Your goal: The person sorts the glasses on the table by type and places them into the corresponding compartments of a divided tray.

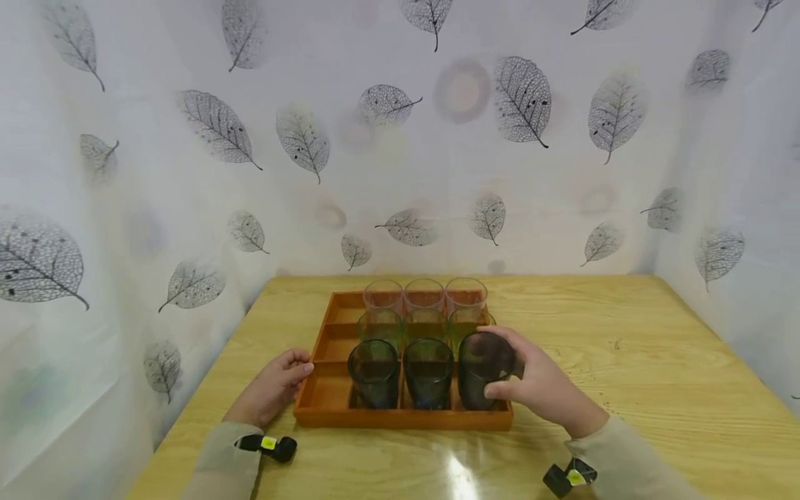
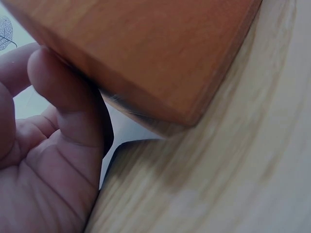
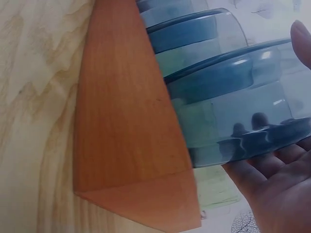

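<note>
At the tray's front right corner, my right hand grips a dark blue-grey glass, thumb on the near side and fingers around the far side. This glass leans slightly right, its rim above its two neighbours' rims. Two matching glasses, one in the middle and one to the left, stand upright in the front row of a divided wooden tray. My left hand touches the tray's left side with loosely bent fingers. In the left wrist view its thumb lies against the wooden wall.
Behind the dark glasses stand a row of yellow-green glasses and a back row of clear pinkish glasses. The tray's left column shows bare wood. A wooden table lies underneath, with a leaf-print curtain around its back and sides.
</note>
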Demonstrator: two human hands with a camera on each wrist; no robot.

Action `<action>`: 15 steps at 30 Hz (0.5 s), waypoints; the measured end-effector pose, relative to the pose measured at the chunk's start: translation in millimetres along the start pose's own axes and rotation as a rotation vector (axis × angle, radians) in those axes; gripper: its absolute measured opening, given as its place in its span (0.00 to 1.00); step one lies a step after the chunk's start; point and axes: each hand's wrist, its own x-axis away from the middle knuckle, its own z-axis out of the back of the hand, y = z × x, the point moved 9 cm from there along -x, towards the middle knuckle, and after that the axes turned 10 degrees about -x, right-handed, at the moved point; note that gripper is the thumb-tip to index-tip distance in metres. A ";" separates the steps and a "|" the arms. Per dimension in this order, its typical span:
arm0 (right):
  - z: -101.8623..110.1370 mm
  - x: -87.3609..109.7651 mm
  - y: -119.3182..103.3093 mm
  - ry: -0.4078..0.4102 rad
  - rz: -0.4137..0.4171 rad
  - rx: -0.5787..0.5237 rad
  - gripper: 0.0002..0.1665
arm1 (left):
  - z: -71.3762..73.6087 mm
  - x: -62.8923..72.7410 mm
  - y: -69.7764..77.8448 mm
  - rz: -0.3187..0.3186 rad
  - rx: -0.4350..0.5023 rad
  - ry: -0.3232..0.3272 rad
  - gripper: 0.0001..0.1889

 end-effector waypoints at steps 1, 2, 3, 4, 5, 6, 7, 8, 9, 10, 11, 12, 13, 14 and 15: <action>-1.0 -0.2 1.9 0.001 -0.005 -0.001 0.45 | 0.3 0.0 -0.5 0.000 0.002 -0.001 0.13; -1.7 -0.4 3.8 0.004 -0.011 0.002 0.45 | 0.5 0.1 -0.9 0.002 0.003 -0.002 0.13; -2.2 -0.5 5.8 0.008 -0.017 0.006 0.45 | 0.6 -0.1 -1.1 0.001 0.006 -0.003 0.12; -2.3 -0.5 8.1 0.013 -0.026 0.016 0.45 | 0.8 -0.3 -1.6 0.002 0.010 -0.002 0.12; -2.4 -0.4 10.7 0.016 -0.035 0.018 0.45 | 1.0 -0.6 -2.3 0.004 0.012 -0.002 0.12; -2.2 -0.3 13.3 0.022 -0.048 0.025 0.45 | 1.0 -0.9 -2.7 0.006 0.016 -0.003 0.11; -2.0 0.0 15.9 0.026 -0.062 0.030 0.46 | 0.9 -1.0 -3.0 0.008 0.018 -0.003 0.11; -1.7 0.3 18.6 0.029 -0.074 0.039 0.46 | 0.8 -1.1 -3.2 0.011 0.020 -0.004 0.11; -1.6 0.4 21.1 0.030 -0.086 0.035 0.47 | 0.7 -1.1 -3.3 0.011 0.021 -0.006 0.11; -1.5 0.6 23.5 0.030 -0.096 0.032 0.47 | 0.6 -0.9 -3.4 0.014 0.021 -0.006 0.11; -1.6 0.7 25.5 0.030 -0.104 0.022 0.48 | 0.6 -0.7 -3.1 0.014 0.022 -0.007 0.11; -1.6 0.8 26.8 0.031 -0.110 0.018 0.48 | 0.4 -0.4 -2.6 0.014 0.023 -0.009 0.12; -1.6 1.0 27.9 0.032 -0.112 0.010 0.48 | 0.5 -0.3 -2.3 0.014 0.022 -0.008 0.12; -1.7 0.9 28.7 0.031 -0.111 0.003 0.48 | 0.4 -0.3 -2.0 0.014 0.021 -0.010 0.12; -1.8 0.9 29.2 0.031 -0.107 -0.002 0.48 | 0.5 -0.3 -1.9 0.015 0.019 -0.010 0.12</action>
